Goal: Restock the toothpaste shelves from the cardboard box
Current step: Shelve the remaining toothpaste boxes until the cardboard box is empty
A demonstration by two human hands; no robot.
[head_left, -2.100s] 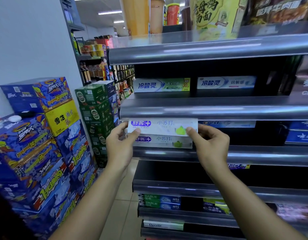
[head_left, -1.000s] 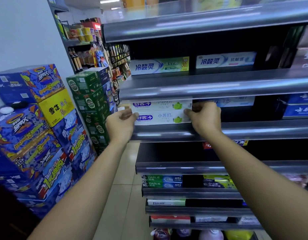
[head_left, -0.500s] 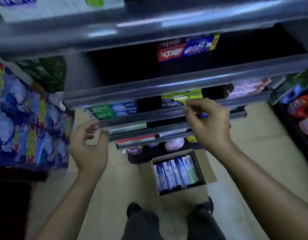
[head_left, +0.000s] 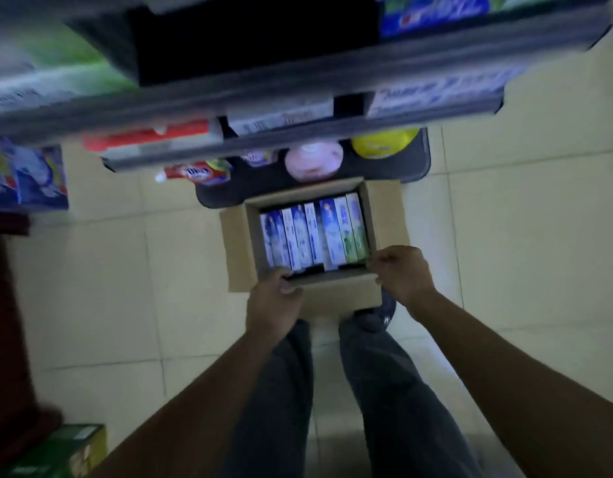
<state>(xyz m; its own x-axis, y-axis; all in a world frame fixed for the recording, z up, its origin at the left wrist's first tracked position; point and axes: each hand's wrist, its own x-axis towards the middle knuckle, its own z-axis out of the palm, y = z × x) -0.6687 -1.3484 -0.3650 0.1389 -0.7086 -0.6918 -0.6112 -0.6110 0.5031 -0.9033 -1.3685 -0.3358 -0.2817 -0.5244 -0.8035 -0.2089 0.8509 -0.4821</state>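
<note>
Down on the tiled floor (head_left: pixel 126 270), at the foot of the shelves (head_left: pixel 298 77), looking at the cardboard box (head_left: pixel 239 250) lying open, filled with toothpaste cartons (head_left: pixel 308 232) standing on edge side by side, blue to the left, green cartons (head_left: pixel 353 232) at the right end. Gripping the near wall with the left hand (head_left: pixel 275 301), fingers curling over the rim. Pinching with the right hand (head_left: pixel 401 274) at the near right corner, beside the green cartons' ends; too blurred to tell whether on carton or cardboard.

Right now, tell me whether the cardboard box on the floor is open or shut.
Open: the cardboard box has its flaps spread, showing toothpaste cartons in a row inside.
</note>
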